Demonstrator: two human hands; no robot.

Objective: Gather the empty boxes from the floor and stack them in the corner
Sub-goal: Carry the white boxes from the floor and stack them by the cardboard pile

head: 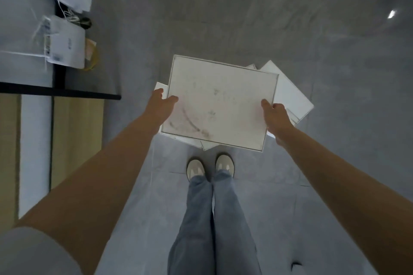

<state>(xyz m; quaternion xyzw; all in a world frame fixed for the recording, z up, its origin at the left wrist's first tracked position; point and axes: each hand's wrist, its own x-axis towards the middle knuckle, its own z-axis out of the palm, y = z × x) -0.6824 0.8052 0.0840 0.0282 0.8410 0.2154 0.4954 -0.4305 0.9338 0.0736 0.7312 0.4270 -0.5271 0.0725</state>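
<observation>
On the far left, two white packs point(67, 44) are lying on a white table point(20, 29) with a dark edge, well apart from the person. The left hand point(162, 105) is gripping the left side of a stack of white boxes point(219, 105), with its thumb lying on the smudged top box, and the right hand point(276, 116) is gripping the right side the same way. The stack is being held up in front of the person, above the grey floor point(223, 18) and just past the two pale shoes point(210, 166).
</observation>
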